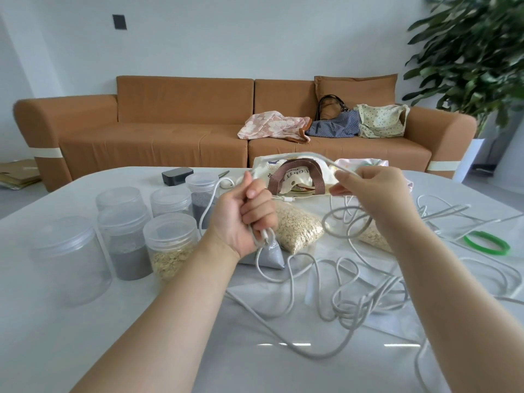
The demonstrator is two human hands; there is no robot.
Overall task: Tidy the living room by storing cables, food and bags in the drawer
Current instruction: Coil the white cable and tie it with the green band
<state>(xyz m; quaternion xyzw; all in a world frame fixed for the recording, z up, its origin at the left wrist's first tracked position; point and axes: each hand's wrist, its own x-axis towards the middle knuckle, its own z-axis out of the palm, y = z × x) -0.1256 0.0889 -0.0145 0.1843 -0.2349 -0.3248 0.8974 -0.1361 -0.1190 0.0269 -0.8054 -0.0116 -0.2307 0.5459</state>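
Note:
A long white cable lies tangled across the white table. My left hand grips one end of it in a fist, with a short loop and plug hanging below. My right hand pinches another stretch of the same cable, which arcs up between the two hands. Two clear bags of oats and a bag of grey grain lie under my hands. A cream tote bag with brown handles rests behind them.
Several lidded plastic jars stand at the left. A green ring lies at the right, and a black box sits at the table's far side. Three cloth bags rest on the brown sofa. A plant stands at the far right.

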